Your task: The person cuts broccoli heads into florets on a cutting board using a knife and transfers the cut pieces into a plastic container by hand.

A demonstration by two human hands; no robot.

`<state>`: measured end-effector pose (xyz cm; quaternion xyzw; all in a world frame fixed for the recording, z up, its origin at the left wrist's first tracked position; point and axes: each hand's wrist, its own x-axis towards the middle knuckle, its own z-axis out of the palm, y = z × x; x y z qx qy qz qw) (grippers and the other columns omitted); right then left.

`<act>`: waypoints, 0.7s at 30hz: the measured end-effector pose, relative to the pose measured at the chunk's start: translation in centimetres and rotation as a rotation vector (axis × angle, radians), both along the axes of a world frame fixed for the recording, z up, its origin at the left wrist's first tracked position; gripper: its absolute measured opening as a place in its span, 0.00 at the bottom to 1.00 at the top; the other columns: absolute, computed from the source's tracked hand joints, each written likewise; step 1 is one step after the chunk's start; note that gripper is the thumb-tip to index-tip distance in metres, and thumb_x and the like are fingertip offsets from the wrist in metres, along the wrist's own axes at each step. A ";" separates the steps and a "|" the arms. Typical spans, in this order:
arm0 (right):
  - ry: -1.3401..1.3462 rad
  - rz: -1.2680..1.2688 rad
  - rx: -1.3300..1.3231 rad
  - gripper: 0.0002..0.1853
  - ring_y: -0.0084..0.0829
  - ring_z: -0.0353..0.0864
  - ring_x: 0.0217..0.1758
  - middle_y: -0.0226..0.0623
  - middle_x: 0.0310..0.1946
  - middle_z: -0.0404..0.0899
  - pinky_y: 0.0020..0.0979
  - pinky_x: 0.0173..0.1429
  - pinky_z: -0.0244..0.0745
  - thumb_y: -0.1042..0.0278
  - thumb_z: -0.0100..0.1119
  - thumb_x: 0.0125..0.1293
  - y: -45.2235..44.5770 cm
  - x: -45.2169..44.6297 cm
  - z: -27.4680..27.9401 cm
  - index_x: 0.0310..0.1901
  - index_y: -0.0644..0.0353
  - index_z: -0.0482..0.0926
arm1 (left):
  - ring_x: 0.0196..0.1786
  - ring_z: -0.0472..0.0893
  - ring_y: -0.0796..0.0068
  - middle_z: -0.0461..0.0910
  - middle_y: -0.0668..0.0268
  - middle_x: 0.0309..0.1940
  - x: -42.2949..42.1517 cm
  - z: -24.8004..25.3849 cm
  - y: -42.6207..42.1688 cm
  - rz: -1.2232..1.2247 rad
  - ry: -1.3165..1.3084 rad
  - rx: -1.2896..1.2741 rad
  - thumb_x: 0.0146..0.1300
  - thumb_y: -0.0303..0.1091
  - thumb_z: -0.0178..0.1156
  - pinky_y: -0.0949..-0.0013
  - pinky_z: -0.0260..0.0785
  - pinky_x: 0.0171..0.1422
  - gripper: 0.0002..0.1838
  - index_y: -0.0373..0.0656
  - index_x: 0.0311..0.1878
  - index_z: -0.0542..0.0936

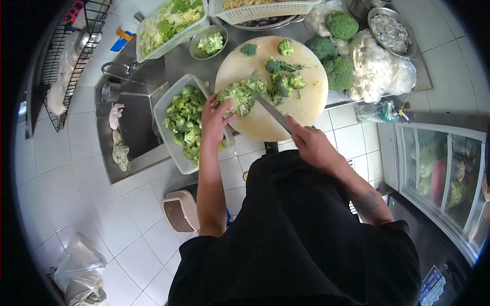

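Observation:
My left hand [214,117] grips a head of broccoli [239,99], its cut underside turned up, over the left part of a round cutting board [260,125]. In my right hand [312,145] is a knife [273,113], whose blade tip reaches the broccoli's right side. Loose broccoli florets [283,84] and a leafy piece lie on the board to the right and behind the blade. Left of the board, under my left forearm, a white plastic tub [159,109] holds many cut florets [185,120].
Whole broccoli heads [339,74] and bagged pale vegetables [377,71] sit at the back right. Behind the board are a small metal bowl [195,51], a lettuce basket [204,23] and a white basket [240,16]. A sink [132,109] is at left, a glass-door fridge [403,153] at right.

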<state>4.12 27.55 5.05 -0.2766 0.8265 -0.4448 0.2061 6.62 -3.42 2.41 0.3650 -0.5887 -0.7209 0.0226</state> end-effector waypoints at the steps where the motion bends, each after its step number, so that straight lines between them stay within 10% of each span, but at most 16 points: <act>1: -0.019 -0.020 -0.027 0.28 0.62 0.84 0.40 0.62 0.33 0.82 0.55 0.47 0.79 0.72 0.53 0.73 0.4 -0.6 0.3 0.74 0.56 0.68 | 0.60 0.81 0.64 0.78 0.56 0.61 -0.9 0.3 -0.1 0.018 0.015 0.005 0.62 0.36 0.73 0.53 0.81 0.58 0.41 0.40 0.75 0.64; 21: -0.026 0.053 0.139 0.30 0.63 0.84 0.40 0.62 0.33 0.82 0.56 0.46 0.78 0.72 0.52 0.73 -2.9 -0.2 1.6 0.76 0.54 0.64 | 0.49 0.84 0.64 0.78 0.56 0.53 -1.2 -1.1 -0.5 -0.027 -0.041 -0.024 0.63 0.53 0.71 0.60 0.83 0.48 0.37 0.37 0.64 0.68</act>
